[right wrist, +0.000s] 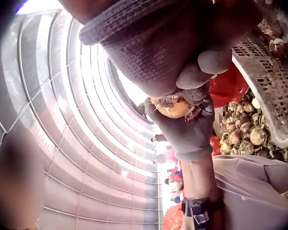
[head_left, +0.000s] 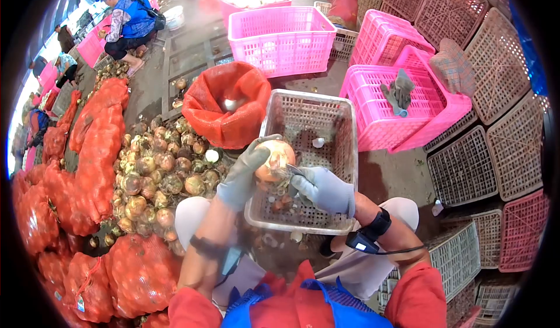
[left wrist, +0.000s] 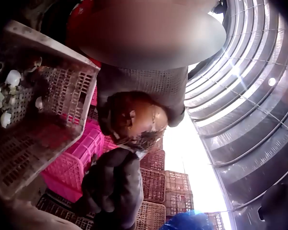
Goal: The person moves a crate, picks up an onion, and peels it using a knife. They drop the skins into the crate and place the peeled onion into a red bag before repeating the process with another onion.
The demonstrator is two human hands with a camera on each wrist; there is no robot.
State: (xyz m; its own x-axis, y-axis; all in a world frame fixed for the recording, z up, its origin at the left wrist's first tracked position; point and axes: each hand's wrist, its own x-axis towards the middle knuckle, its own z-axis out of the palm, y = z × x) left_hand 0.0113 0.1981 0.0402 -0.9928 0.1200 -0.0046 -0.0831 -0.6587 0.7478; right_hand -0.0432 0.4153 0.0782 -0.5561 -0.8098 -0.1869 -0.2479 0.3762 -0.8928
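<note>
An onion (head_left: pixel 276 160) with brown skin is gripped in the gloved left hand (head_left: pixel 240 175), above the near part of a grey crate (head_left: pixel 353 153). Close against its root side, the gloved right hand (head_left: pixel 322 190) has curled fingers around a small blade (head_left: pixel 293 170), whose handle is hidden. In the left wrist view the onion (left wrist: pixel 137 120) shows torn skin, with the right hand (left wrist: pixel 116 184) just below it. The right wrist view shows the onion (right wrist: pixel 175 108) partly covered by both hands.
Left of the crate are a red mesh sack (head_left: pixel 226 132), a heap of onions (head_left: pixel 157 170) and filled red sacks (head_left: pixel 140 269). Pink crates (head_left: pixel 373 109) stand right, one bearing gloves (head_left: pixel 400 91). Stacked crates line the far right. A person (head_left: pixel 131 21) crouches at the back left.
</note>
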